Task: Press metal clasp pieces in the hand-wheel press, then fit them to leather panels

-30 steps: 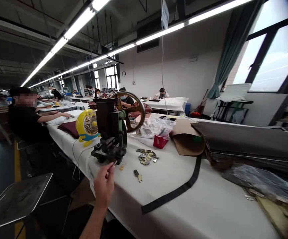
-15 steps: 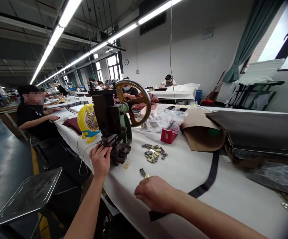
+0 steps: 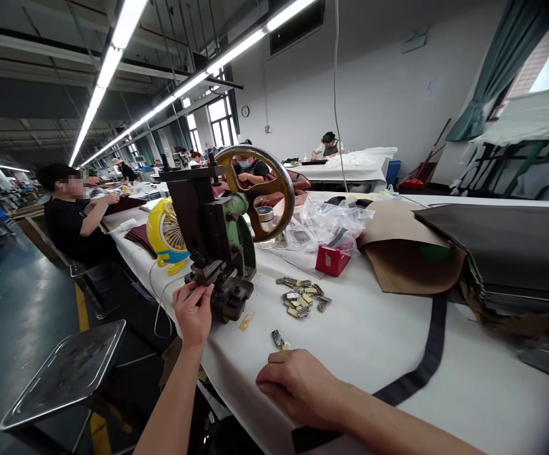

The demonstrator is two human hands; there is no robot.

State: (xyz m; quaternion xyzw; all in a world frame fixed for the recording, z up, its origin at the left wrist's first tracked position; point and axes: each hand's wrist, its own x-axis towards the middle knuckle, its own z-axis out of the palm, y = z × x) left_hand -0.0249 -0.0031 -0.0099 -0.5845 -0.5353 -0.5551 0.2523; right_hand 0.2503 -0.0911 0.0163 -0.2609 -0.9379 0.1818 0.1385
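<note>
My left hand point(image 3: 193, 314) is at the front of a dark hand press point(image 3: 229, 294), its thumb and fingertips pinched together against the lower jaw. Anything between those fingertips is too small or hidden to make out. The press carries a large brown handwheel point(image 3: 289, 196) with a worn metal rim. My right hand point(image 3: 297, 385) lies on the white table with its fingers curled under, so what they hold, if anything, is hidden. Part of a black strap point(image 3: 411, 384) passes beneath that wrist. Two small metal pieces point(image 3: 278, 340), one patterned and one gold, lie just beyond the knuckles.
A pile of similar metal pieces point(image 3: 300, 297) lies right of the press. Behind are a red tape dispenser point(image 3: 331, 261), clear plastic bags point(image 3: 324, 224) and brown paper point(image 3: 397, 253). A yellow fan point(image 3: 163, 230) stands left. A metal-edged stool point(image 3: 66, 373) and a seated co-worker point(image 3: 68, 215) are further left.
My view has shifted slightly. The left fingers, flatter against the press before, are now drawn into a pinch. My right hand stays almost in place. The co-worker's hands have risen.
</note>
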